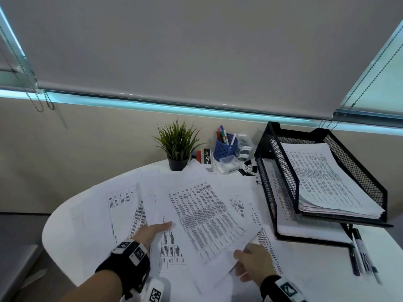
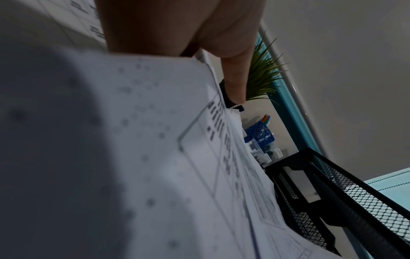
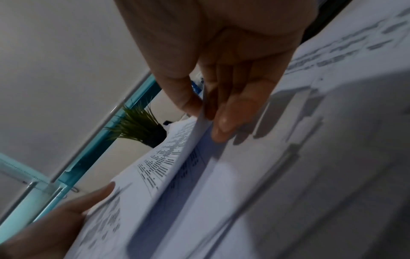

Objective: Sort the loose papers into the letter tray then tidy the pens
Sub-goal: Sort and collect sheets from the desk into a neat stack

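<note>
Left hand (image 1: 150, 233) grips the printed sheet (image 1: 202, 216) at its left edge; right hand (image 1: 253, 263) pinches its near-right corner.

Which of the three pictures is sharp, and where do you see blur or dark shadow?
Head view: the papers and tray are mostly sharp, the pens at right smeared. Left wrist view: dim, with near paper out of focus under a broad shadow. Right wrist view: the right hand is fairly clear, the paper around it blurred and shadowed.

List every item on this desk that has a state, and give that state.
top sheets: lifted, held by both hands
left hand: thumb on top, holding the sheets
right hand: pinching the sheets' edge
loose papers: scattered on table
letter tray: upper tier stacked, lower tier holds sheets
blue pen cup: upright, holding pens
pens: loose beside tray
</note>
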### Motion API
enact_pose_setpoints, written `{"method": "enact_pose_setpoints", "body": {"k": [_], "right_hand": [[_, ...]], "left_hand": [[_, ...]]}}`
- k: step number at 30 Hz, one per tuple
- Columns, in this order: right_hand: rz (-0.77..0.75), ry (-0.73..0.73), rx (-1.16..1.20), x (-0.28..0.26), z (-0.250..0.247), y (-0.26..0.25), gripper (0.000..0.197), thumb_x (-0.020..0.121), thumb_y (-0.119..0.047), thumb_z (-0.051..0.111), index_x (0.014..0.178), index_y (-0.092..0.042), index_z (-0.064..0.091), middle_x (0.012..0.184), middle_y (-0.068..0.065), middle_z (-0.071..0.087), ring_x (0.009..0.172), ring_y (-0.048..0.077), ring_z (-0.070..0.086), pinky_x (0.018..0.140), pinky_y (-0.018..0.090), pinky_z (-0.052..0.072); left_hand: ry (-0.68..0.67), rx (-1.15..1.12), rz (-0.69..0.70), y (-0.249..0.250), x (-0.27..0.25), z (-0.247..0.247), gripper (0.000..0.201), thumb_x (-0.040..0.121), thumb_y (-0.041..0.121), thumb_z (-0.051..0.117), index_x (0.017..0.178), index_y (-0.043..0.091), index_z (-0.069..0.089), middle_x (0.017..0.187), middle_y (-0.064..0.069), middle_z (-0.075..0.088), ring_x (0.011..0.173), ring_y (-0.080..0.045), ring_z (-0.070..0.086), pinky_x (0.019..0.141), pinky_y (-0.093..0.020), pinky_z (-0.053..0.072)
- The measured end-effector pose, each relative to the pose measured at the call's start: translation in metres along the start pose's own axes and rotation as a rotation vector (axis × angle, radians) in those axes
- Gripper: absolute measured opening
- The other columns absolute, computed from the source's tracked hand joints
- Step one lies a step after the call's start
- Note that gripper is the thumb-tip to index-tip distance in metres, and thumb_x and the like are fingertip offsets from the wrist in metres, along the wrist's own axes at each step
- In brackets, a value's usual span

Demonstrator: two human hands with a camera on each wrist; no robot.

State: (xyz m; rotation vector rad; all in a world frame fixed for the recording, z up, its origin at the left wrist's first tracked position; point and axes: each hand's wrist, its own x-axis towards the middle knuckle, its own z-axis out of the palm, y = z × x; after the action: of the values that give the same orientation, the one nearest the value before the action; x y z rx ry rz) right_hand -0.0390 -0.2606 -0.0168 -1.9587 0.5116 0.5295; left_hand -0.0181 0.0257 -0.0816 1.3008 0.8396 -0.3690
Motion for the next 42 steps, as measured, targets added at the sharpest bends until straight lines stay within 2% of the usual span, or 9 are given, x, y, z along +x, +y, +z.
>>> {"method": "enact_pose_setpoints", "body": {"k": [8,12,16,21,24,28,35,38,42], "right_hand": [[0.118,-0.394,0.050,-0.021,0.016,-0.006,0.015,0.075,-0.011,0.074,0.071,0.001,0.067,0.064,0.016,0.064,0.049,0.022,0.055,0.045,0.023,0.040],[0.037,-0.037,0.043,-0.005,0.005,-0.006,0.030,0.078,-0.029,0.074,0.092,-0.006,0.062,0.079,0.008,0.066,0.061,0.020,0.059,0.052,0.027,0.047],[-0.139,0.161,0.035,0.013,-0.019,-0.017,0.060,0.078,-0.029,0.076,0.126,-0.008,0.047,0.115,0.007,0.055,0.104,0.019,0.051,0.091,0.031,0.041],[-0.228,-0.213,0.183,0.019,-0.038,-0.043,0.109,0.039,-0.052,0.090,0.131,-0.008,0.049,0.124,0.005,0.063,0.112,0.019,0.061,0.099,0.035,0.045],[-0.202,-0.473,0.296,0.009,-0.039,-0.057,0.092,0.037,-0.039,0.094,0.117,-0.006,0.061,0.115,0.009,0.069,0.109,0.024,0.065,0.104,0.043,0.043],[-0.283,-0.371,0.425,-0.003,-0.039,-0.082,0.091,0.033,-0.028,0.096,0.113,-0.002,0.063,0.111,0.012,0.070,0.105,0.027,0.067,0.092,0.038,0.052],[-0.602,-0.077,0.502,-0.032,-0.052,-0.138,0.029,0.073,-0.002,0.073,0.100,-0.011,0.067,0.097,0.004,0.075,0.093,0.016,0.070,0.087,0.027,0.053],[-0.668,-0.063,0.509,-0.037,-0.053,-0.141,0.034,0.067,-0.006,0.076,0.100,-0.011,0.066,0.096,0.006,0.074,0.093,0.017,0.071,0.086,0.031,0.054],[-0.616,-0.134,0.433,-0.034,-0.041,-0.127,0.066,0.055,-0.025,0.087,0.113,-0.007,0.062,0.094,-0.001,0.073,0.083,-0.004,0.069,0.065,0.007,0.051]], "left_hand": [[0.028,0.175,0.032,0.022,-0.042,0.023,0.088,0.066,0.035,0.083,0.131,-0.008,0.044,0.131,-0.022,0.052,0.108,-0.033,0.055,0.088,-0.033,0.045],[0.086,0.208,0.115,0.020,-0.039,0.022,0.035,0.081,0.010,0.071,0.108,-0.009,0.057,0.108,-0.023,0.060,0.093,-0.031,0.057,0.079,-0.031,0.036],[0.011,0.121,0.207,0.018,-0.038,0.010,0.071,0.071,0.018,0.079,0.130,-0.005,0.046,0.131,-0.021,0.053,0.120,-0.036,0.050,0.102,-0.044,0.036],[-0.127,0.015,0.357,0.029,-0.045,0.002,0.110,0.040,0.043,0.092,0.134,0.010,0.045,0.133,-0.004,0.055,0.126,-0.026,0.047,0.111,-0.051,0.026],[-0.241,0.012,0.416,0.049,-0.063,0.002,0.081,0.041,0.026,0.093,0.114,0.016,0.059,0.113,0.002,0.067,0.117,-0.021,0.054,0.110,-0.044,0.028],[-0.286,0.028,0.495,0.081,-0.076,0.004,0.091,0.038,0.025,0.094,0.120,0.009,0.059,0.110,-0.005,0.070,0.109,-0.024,0.062,0.105,-0.049,0.038],[-0.275,-0.102,0.778,0.137,-0.108,0.015,0.081,0.035,0.027,0.092,0.110,0.016,0.064,0.106,-0.004,0.072,0.100,-0.019,0.068,0.088,-0.039,0.051],[-0.273,-0.114,0.820,0.148,-0.115,0.019,0.099,0.028,0.033,0.094,0.118,0.012,0.059,0.106,-0.003,0.071,0.101,-0.020,0.067,0.086,-0.039,0.052],[-0.244,-0.032,0.771,0.136,-0.107,0.018,0.087,0.022,0.043,0.094,0.099,0.012,0.068,0.095,-0.006,0.074,0.092,-0.023,0.070,0.084,-0.043,0.055]]}}
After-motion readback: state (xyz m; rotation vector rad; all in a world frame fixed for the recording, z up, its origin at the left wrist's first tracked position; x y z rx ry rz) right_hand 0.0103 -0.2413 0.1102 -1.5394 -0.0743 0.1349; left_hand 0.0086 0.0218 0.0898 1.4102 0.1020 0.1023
